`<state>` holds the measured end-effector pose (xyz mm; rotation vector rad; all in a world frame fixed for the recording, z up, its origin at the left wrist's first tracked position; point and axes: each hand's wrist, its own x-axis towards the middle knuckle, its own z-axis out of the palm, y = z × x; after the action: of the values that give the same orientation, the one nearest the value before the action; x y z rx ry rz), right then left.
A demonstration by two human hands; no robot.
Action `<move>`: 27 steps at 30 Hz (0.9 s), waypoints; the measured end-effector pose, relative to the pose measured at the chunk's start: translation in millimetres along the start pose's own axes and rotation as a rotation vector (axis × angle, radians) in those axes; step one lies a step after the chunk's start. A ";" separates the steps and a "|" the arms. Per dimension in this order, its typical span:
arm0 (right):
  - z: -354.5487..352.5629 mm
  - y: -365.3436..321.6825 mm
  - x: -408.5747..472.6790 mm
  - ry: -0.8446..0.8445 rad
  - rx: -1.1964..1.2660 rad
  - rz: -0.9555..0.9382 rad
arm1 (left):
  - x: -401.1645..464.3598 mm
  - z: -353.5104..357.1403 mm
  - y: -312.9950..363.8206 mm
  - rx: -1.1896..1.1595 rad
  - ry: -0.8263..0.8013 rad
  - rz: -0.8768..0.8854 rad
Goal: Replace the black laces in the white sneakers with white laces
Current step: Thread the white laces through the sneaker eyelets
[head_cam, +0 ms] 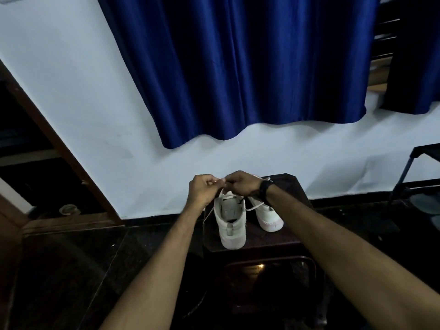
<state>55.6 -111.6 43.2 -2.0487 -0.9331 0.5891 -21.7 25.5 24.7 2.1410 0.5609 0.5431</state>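
Head cam: both white sneakers (232,225) sit side by side on a dark stool (281,239) at lower centre of the frame. Left hand (202,190) and right hand (241,184) are up over the nearer shoe, fingers curled and pinching a white lace (221,180) between them. Another white strand trails across to the second shoe. Black watch (266,189) on the right wrist, blue curtain (238,67) up top.

Wall (71,115) behind stool (273,241); sneakers (232,225) fill top.
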 end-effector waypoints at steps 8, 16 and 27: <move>19.8 45.4 25.3 0.337 0.008 0.066 | -5.5 39.1 -50.8 0.049 -0.001 -0.314; 49.9 43.4 45.5 0.360 -0.106 0.023 | -12.1 60.2 -78.2 -0.495 0.156 -0.462; 60.3 67.9 40.2 0.577 -0.253 0.022 | -9.1 84.4 -93.3 -0.907 0.307 -0.618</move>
<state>68.1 -80.1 -50.2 -2.2697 -0.6590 -0.1274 -0.8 19.6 -99.5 0.9666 0.8867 0.6120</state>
